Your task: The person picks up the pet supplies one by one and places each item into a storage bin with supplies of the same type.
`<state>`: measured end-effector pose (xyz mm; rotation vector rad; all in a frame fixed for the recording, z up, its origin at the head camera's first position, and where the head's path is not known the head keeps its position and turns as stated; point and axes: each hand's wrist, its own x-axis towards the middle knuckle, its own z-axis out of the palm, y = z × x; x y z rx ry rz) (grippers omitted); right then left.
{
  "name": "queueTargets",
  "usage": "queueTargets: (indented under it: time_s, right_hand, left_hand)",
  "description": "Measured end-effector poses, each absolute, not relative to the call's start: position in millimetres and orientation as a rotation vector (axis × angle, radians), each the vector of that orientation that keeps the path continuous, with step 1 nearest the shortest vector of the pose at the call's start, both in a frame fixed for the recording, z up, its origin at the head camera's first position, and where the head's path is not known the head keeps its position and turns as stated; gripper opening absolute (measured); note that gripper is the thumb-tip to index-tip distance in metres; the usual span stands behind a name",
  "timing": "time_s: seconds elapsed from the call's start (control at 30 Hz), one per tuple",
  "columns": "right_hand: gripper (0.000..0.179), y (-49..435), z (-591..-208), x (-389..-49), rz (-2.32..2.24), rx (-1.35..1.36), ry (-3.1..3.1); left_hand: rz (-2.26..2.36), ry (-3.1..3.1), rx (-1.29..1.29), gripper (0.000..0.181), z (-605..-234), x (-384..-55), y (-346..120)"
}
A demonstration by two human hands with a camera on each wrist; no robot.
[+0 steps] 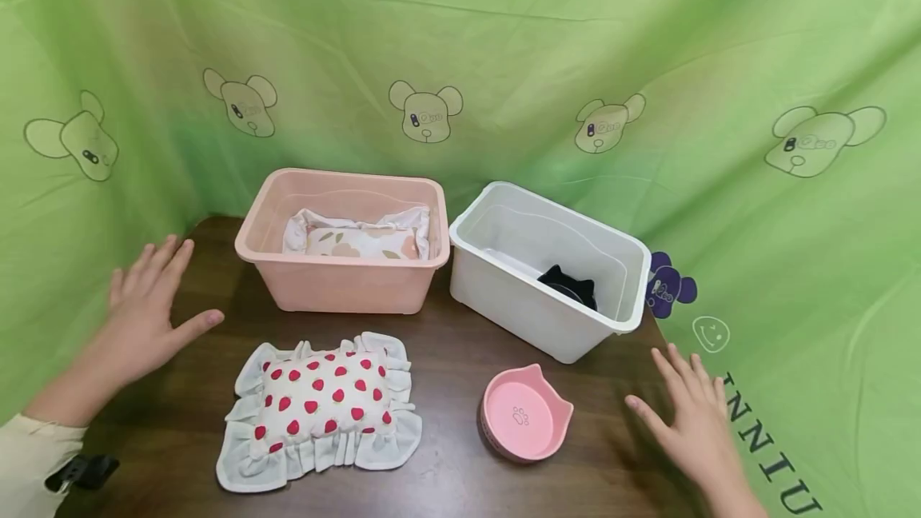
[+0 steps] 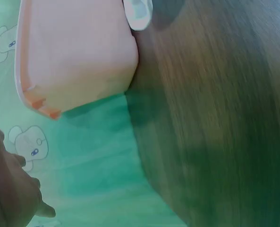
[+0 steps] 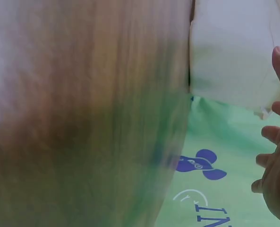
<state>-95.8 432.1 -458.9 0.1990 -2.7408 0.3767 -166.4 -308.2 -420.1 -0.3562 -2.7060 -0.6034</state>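
Observation:
My left hand (image 1: 147,322) hovers at the left of the table with its fingers spread, holding nothing. Nearest to it are a pink bin (image 1: 338,286) and a small ruffled pillow (image 1: 324,394) with a strawberry print. On the right, my right hand (image 1: 691,414) is also spread and holds nothing. To its left sits a pink cat-eared pet bowl (image 1: 528,414) with a paw mark inside. Beyond that stands a white bin (image 1: 525,302) holding a black cat-eared bowl (image 1: 568,286). Inside the pink bin lies a floral pillow (image 1: 363,242) with white ruffles.
Both bins stand side by side at the back of the brown wooden table (image 1: 446,430), their near corners close together. A green curtain (image 1: 504,38) with bear-head prints hangs behind and around both sides of the table.

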Motion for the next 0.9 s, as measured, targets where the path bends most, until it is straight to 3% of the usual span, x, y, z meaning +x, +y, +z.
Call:
queueTargets:
  time_s: [0.6,0.9]
  right_hand:
    - [0.081,417,-464,-87,0.637,0.243,-2.695]
    - [0.064,403,-465,-81,0.746,0.154,-2.75]
  left_hand:
    - [-1.195,-2.582,-0.224,0.096,-411,-201,-284]
    - [-1.363,-2.517,-0.214,0.097,-411,-217,-278]
